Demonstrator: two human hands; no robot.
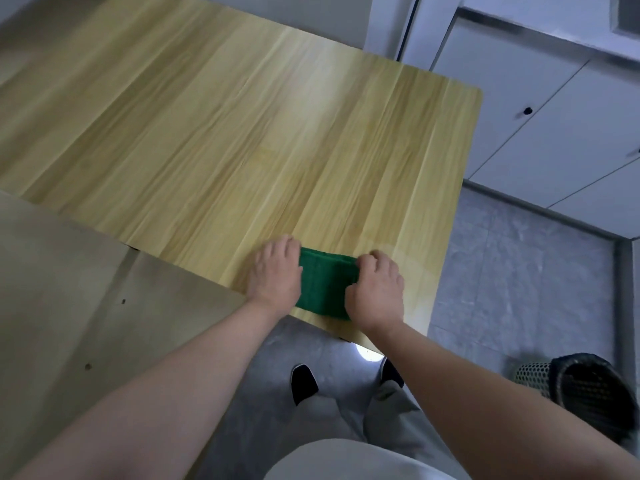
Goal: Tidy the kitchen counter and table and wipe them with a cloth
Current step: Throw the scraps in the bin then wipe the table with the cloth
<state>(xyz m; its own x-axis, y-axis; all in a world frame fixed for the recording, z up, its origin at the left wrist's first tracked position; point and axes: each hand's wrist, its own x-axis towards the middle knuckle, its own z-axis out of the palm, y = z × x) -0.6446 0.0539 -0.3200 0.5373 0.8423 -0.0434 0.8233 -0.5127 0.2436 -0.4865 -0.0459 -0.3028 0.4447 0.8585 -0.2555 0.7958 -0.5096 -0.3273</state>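
Head view looks down on a light wood-grain table [242, 133], and your green cloth [323, 284] lies folded flat on it, right at the table's near edge and toward its near right corner. Your left hand [275, 277] rests palm down on the left end of the cloth, its fingers [284, 245] held together and curled forward onto the tabletop, pressing rather than pinching. Your right hand [377, 289] sits on the right end of the cloth; those fingers are bent and closed over the cloth's right edge, with the thumb tucked against the near side of the fabric. The two hands are near each other but apart, with a band of cloth showing between them. Both of your forearms are bare and reach in from below the table's near edge. Left of the cloth, a second, duller tan surface [69, 289] butts against the table's near-left side. Below the table's near edge you can see grey floor [502, 271], your dark shoes [304, 382] and light trousers. Right of the table, on the floor, stands a dark mesh waste bin [588, 393], and beyond the table's right edge are white cabinet doors [536, 116].
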